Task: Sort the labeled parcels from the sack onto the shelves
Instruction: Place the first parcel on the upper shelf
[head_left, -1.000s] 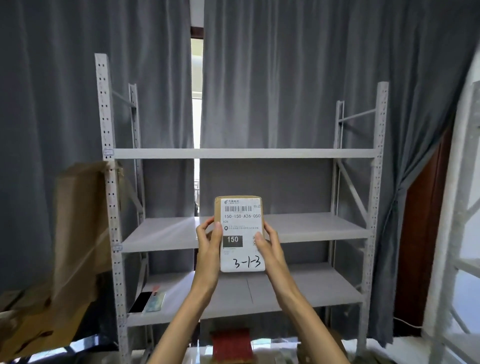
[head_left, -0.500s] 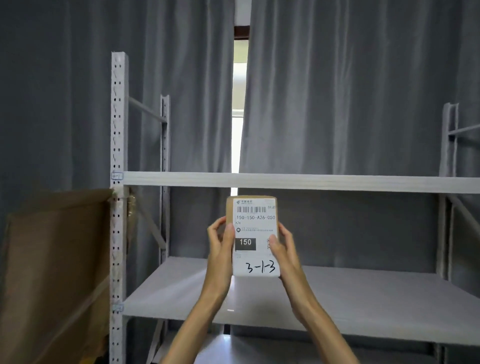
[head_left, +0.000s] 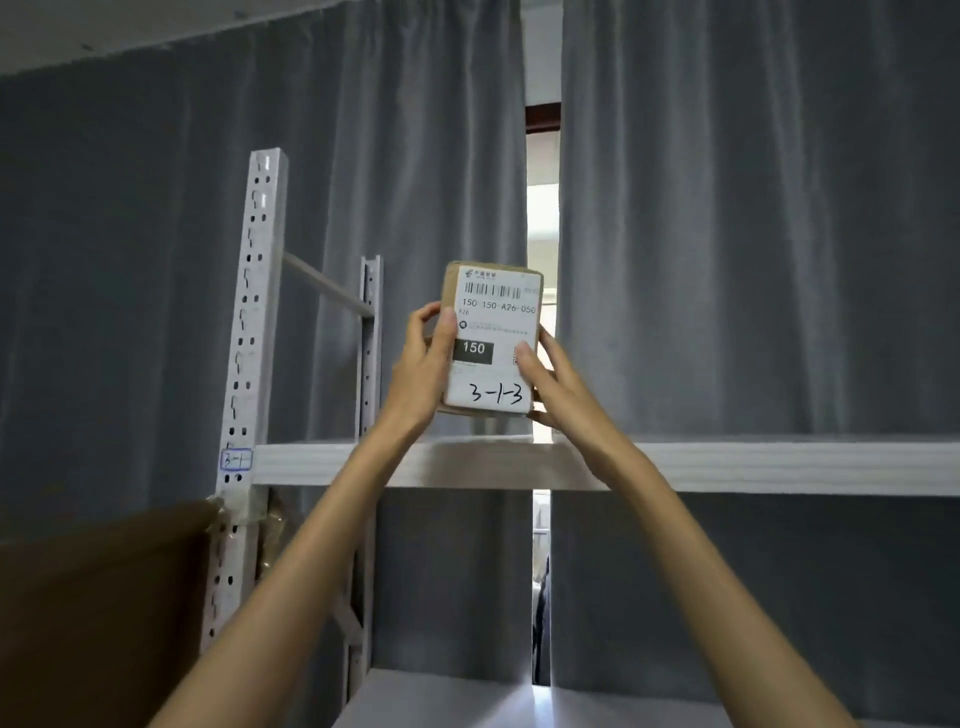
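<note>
Since the earlier frame, the parcel (head_left: 491, 340) has been raised from in front of the middle shelf to just above the front edge of the top shelf (head_left: 727, 465), and the view has been tilted upward with it. It is held upright, its long axis vertical and its label turned toward the camera, with "3-1-3" handwritten at the foot; a tag reading "3-1" is seen on the left post (head_left: 236, 460) level with that shelf. The parcel is gripped between both hands: the left hand (head_left: 423, 364) is curled round its left edge with the thumb laid on the label, and the right hand (head_left: 550, 384) is closed on its lower right corner. Whether the base touches the shelf cannot be told. The shelf lies directly beyond and below the parcel, so a short forward and downward move would seem to be called for. Neither hand is clearly nearer.
</note>
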